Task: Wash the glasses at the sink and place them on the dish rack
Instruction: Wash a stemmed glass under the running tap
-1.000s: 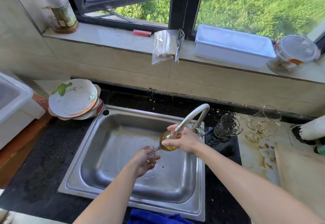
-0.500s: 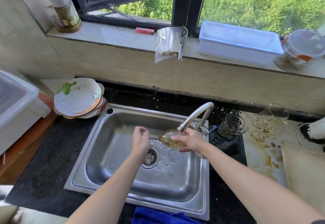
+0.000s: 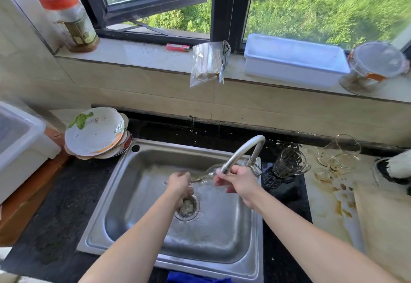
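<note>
A stemmed glass (image 3: 209, 172) lies sideways over the steel sink (image 3: 142, 193), right under the spout of the curved tap (image 3: 242, 151). My left hand (image 3: 180, 183) grips its stem and foot. My right hand (image 3: 236, 181) holds the bowl, partly hiding it. Water wets the basin around the drain (image 3: 188, 208). A ribbed glass cup (image 3: 289, 163) stands on the black counter right of the tap. Two dirty stemmed glasses (image 3: 339, 156) sit further right on a stained surface.
A stack of dirty plates (image 3: 95, 133) sits at the sink's back left corner. A white bin (image 3: 20, 147) is at far left. A wooden board (image 3: 384, 227) lies at right. The windowsill holds a jar (image 3: 71, 22), a bag, a white tray (image 3: 293, 60) and a lidded container.
The glass has turned from bowl-up to lying sideways and has risen to the spout. The amber liquid that was in it is gone, and water now wets the basin.
</note>
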`<action>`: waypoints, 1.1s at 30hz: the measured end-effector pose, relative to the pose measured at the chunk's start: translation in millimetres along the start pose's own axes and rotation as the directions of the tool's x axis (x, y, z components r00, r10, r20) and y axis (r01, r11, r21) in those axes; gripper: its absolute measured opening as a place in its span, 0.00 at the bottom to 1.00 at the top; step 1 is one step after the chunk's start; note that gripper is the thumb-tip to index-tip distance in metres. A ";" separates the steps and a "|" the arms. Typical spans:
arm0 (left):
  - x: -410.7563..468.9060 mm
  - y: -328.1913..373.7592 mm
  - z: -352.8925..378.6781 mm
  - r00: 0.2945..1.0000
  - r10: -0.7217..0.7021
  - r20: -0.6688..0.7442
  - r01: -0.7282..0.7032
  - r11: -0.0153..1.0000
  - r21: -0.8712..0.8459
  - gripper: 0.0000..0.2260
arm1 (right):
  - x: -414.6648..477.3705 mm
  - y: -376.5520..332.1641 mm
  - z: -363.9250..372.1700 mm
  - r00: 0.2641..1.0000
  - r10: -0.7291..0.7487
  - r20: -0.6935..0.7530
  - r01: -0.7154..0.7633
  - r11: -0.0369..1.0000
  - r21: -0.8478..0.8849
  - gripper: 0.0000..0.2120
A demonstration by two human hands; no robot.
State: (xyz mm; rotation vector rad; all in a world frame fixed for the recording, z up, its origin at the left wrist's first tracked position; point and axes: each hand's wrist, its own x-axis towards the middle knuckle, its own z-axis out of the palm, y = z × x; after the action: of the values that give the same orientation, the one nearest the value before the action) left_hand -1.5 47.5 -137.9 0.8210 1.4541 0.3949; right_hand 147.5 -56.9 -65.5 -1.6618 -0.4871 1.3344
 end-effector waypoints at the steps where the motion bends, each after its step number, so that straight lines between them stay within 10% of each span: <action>1: 5.2 -5.1 5.8 0.997 -0.074 0.026 0.076 0.996 -0.052 0.11 | -3.4 -0.8 -1.4 0.999 -0.023 0.025 0.025 0.997 -0.073 0.07; 9: 11.8 -10.6 38.8 0.987 -0.122 0.102 0.132 0.986 -0.104 0.09 | -4.3 17.5 -16.4 0.938 -0.195 0.285 0.345 0.489 -0.801 0.19; 27: 16.1 3.5 13.5 0.997 -0.060 -0.040 0.058 0.997 -0.045 0.09 | -3.3 17.3 -1.5 0.890 -0.295 0.346 0.453 0.496 -0.741 0.15; 33: 13.5 6.0 1.2 0.998 -0.024 -0.056 0.021 0.998 -0.052 0.10 | -13.0 25.6 -26.5 0.679 -0.647 0.345 0.515 0.086 -0.853 0.17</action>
State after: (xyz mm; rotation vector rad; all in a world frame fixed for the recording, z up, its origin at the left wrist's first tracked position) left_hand 2.7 60.6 -143.5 0.7572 1.4988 0.4399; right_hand 161.5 -90.5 -80.0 -1.9690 -1.9121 0.1877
